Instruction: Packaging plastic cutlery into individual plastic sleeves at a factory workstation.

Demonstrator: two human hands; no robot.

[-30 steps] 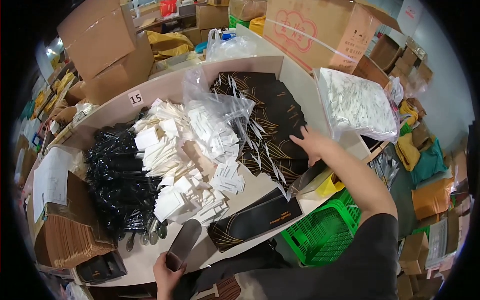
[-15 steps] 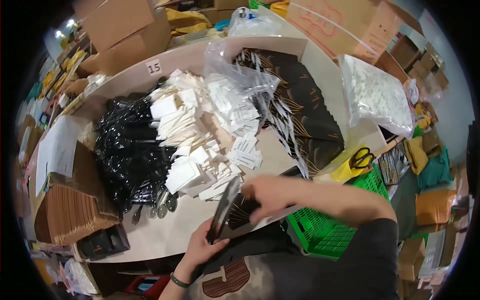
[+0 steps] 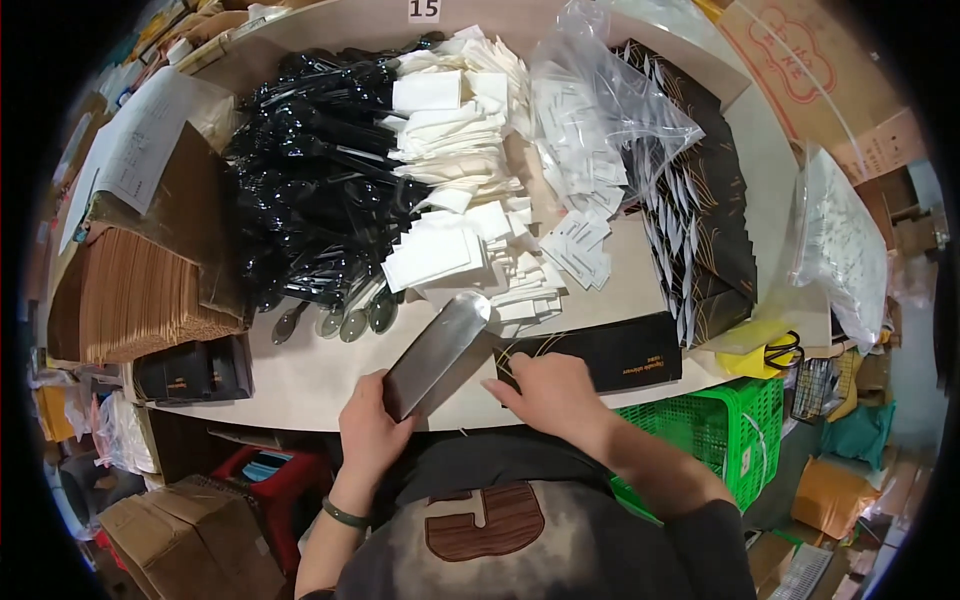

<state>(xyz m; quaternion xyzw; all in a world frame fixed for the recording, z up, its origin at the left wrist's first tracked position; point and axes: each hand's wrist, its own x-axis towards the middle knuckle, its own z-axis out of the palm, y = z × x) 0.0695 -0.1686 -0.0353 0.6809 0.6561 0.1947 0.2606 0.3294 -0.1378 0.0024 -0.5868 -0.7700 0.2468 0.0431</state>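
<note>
My left hand (image 3: 373,425) is closed around the lower end of a shiny metal trough (image 3: 440,352), which tilts up and away to the right. My right hand (image 3: 560,395) has its fingers curled over the left end of a flat black paper sleeve (image 3: 630,352) with gold lines, lying near the table's front edge. Beyond the trough lie folded white napkins (image 3: 440,255) in a heap. To their left is a pile of black plastic spoons (image 3: 320,180), some with bowls toward me. Small white packets (image 3: 578,245) spill from a clear plastic bag (image 3: 625,95).
More black sleeves (image 3: 715,200) fan out at the right. A carton of brown card pieces (image 3: 140,290) stands at the left. Scissors (image 3: 783,350) rest in a yellow holder above a green crate (image 3: 690,430). A raised rim (image 3: 300,35) bounds the table's back.
My view has shifted, so the table sits higher and nearer. The trough has lowered from steep to flatter in my left hand. My right hand has moved away from it onto the black sleeve.
</note>
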